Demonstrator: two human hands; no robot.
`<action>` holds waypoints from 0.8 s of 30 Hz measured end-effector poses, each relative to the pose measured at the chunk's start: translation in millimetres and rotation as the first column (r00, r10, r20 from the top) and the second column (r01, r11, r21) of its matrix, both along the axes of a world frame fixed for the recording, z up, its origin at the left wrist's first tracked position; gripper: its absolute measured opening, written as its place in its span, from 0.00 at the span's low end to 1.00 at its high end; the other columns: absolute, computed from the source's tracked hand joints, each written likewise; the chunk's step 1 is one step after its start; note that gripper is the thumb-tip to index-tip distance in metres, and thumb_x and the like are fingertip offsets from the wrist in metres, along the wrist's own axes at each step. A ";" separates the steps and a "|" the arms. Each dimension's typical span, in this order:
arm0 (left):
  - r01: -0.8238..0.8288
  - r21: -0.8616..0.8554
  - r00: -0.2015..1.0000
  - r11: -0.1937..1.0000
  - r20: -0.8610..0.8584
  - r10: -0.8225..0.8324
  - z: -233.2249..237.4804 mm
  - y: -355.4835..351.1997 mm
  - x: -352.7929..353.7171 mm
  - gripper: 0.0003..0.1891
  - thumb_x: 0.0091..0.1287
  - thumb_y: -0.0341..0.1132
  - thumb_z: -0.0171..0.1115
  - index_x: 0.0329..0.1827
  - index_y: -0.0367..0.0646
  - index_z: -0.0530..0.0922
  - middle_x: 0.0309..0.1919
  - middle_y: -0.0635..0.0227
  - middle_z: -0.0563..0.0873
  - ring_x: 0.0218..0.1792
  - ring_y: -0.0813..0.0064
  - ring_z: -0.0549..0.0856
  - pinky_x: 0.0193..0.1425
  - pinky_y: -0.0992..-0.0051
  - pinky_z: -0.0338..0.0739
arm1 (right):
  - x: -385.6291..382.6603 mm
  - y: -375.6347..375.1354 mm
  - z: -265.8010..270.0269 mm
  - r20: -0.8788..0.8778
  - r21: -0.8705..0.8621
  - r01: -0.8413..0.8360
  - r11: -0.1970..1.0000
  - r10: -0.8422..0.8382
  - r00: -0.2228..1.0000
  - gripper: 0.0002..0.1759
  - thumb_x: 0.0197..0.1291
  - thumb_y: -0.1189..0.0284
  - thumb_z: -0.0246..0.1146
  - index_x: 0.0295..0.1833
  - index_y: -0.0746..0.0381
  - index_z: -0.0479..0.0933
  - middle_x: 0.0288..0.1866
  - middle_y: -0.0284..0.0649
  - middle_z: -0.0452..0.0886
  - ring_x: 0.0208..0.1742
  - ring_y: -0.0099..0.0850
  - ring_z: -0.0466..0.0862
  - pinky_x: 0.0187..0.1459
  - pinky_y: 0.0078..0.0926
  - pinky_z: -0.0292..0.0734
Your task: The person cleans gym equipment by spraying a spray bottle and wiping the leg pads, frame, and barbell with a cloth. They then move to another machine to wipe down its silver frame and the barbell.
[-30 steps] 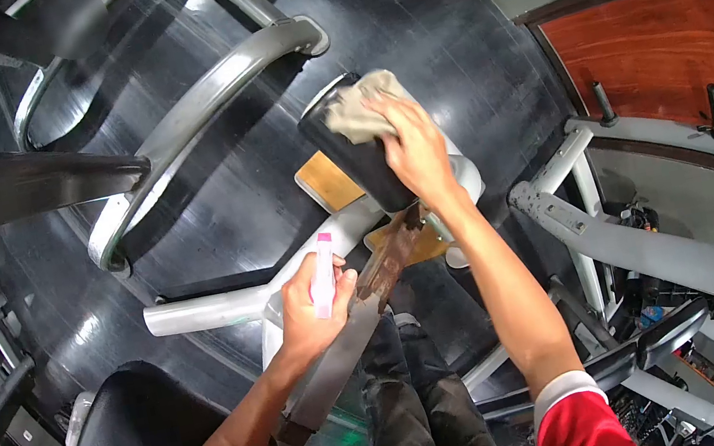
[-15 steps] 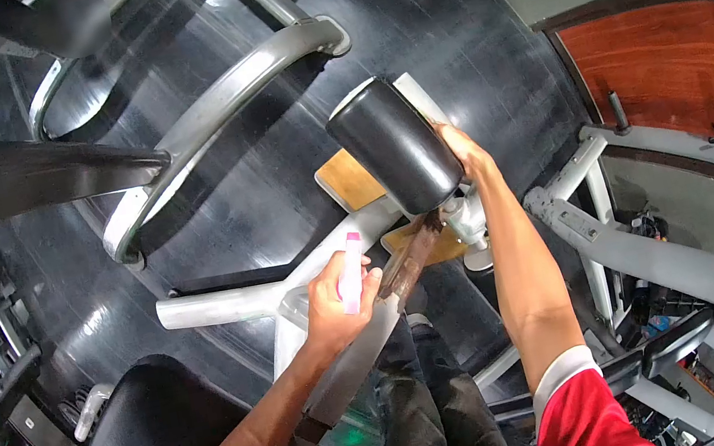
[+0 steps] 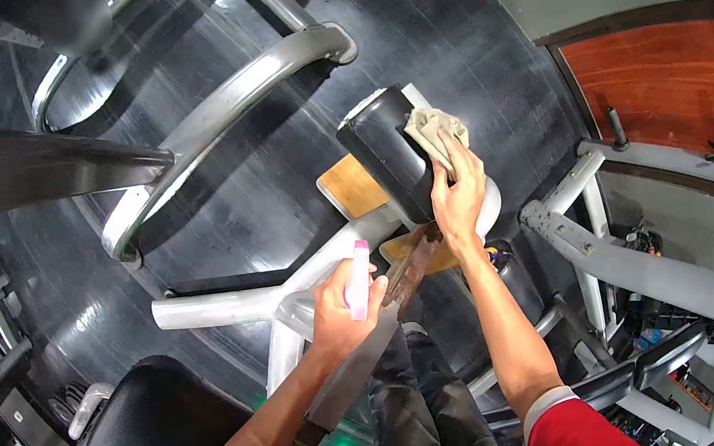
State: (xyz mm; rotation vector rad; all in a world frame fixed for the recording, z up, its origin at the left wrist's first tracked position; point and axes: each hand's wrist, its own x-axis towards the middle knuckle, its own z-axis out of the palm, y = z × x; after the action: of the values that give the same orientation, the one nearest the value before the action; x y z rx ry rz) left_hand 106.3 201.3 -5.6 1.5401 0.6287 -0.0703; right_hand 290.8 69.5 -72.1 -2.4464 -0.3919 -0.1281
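My right hand (image 3: 459,195) presses a crumpled beige cloth (image 3: 435,135) against the right side of a black padded roller (image 3: 388,153) on a gym machine. The fingers are bent over the cloth and reach toward the far end of the pad. Nearer to me, my left hand (image 3: 341,314) is wrapped round what looks like a spray bottle, with a white head and a pink tip (image 3: 359,282) pointing away from me. The bottle's body is hidden under that hand. It is held above the machine's grey frame (image 3: 355,371), apart from the pad.
A black seat (image 3: 152,441) is at the lower left. Wooden-topped foot plates (image 3: 353,187) sit beside and below the pad. A curved silver frame (image 3: 228,88) crosses the floor ahead. White machine bars (image 3: 660,260) stand to the right.
My right hand has come from the pad's far right side onto its upper right face, and the cloth now shows under it. The left hand has barely shifted with its bottle.
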 end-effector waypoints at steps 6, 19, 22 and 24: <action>-0.002 0.035 0.999 0.999 0.054 0.000 -2.1 0.7 -0.5 0.07 0.66 0.28 0.65 0.44 0.39 0.76 0.29 0.73 0.79 0.31 0.86 0.76 0.36 0.81 0.72 | 18.9 84.9 17.8 0.104 -0.361 -0.296 0.885 0.353 0.930 0.29 0.52 0.76 0.68 0.62 0.47 0.79 0.71 0.43 0.72 0.71 0.48 0.70 0.71 0.48 0.61; -0.035 0.066 0.997 0.997 0.067 0.030 -2.4 -0.8 1.4 0.08 0.65 0.27 0.67 0.43 0.39 0.77 0.29 0.71 0.80 0.29 0.84 0.77 0.35 0.79 0.73 | -25.9 -54.7 79.3 -0.431 -0.156 -0.477 0.865 0.375 0.821 0.24 0.59 0.80 0.60 0.62 0.55 0.78 0.60 0.42 0.82 0.64 0.46 0.78 0.62 0.38 0.74; -0.010 0.063 0.999 0.998 0.037 0.008 -0.1 1.2 2.8 0.09 0.64 0.27 0.67 0.43 0.39 0.77 0.29 0.70 0.80 0.30 0.84 0.78 0.36 0.79 0.73 | 3.3 -38.4 98.4 -0.522 0.132 -0.343 0.930 0.359 0.774 0.19 0.68 0.74 0.58 0.64 0.60 0.75 0.58 0.50 0.80 0.59 0.40 0.81 0.60 0.33 0.73; -0.026 0.063 0.998 0.998 0.059 0.023 -1.5 0.3 3.0 0.08 0.64 0.27 0.67 0.43 0.39 0.77 0.29 0.70 0.81 0.30 0.83 0.78 0.37 0.79 0.74 | 30.4 -23.4 87.2 -0.468 0.218 -0.360 0.907 0.421 0.777 0.20 0.70 0.68 0.58 0.64 0.62 0.74 0.58 0.50 0.78 0.59 0.43 0.81 0.59 0.33 0.73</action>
State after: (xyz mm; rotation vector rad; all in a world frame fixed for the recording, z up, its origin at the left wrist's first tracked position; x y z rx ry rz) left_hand 109.4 201.6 -7.1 1.5895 0.6087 0.0131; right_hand 321.2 46.1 15.1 -2.1180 -0.6210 0.6472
